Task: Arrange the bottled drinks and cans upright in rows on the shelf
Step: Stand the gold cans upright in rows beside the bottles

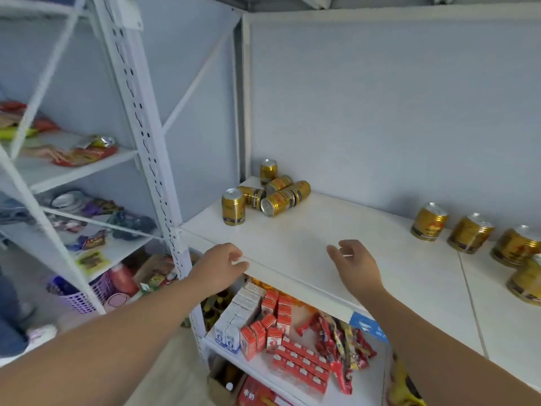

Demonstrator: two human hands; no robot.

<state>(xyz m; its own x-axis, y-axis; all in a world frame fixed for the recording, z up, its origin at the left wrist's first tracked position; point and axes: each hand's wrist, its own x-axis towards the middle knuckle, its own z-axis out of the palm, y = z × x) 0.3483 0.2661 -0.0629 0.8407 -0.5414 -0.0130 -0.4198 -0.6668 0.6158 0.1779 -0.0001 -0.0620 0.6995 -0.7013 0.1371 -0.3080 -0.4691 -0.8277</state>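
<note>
Both hands, left hand (221,266) and right hand (355,260), are hovering open and empty; I'm judging the toppled cans (278,197) rigid, smooth, light, best gripped around their sides.

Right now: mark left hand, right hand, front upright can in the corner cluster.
left hand (219,266), head view, back of hand
right hand (355,263), head view, back of hand
front upright can (233,207), head view, side wall

Two bare forearms, left hand (220,266) and right hand (355,263), sleeveless, ringless.
</note>
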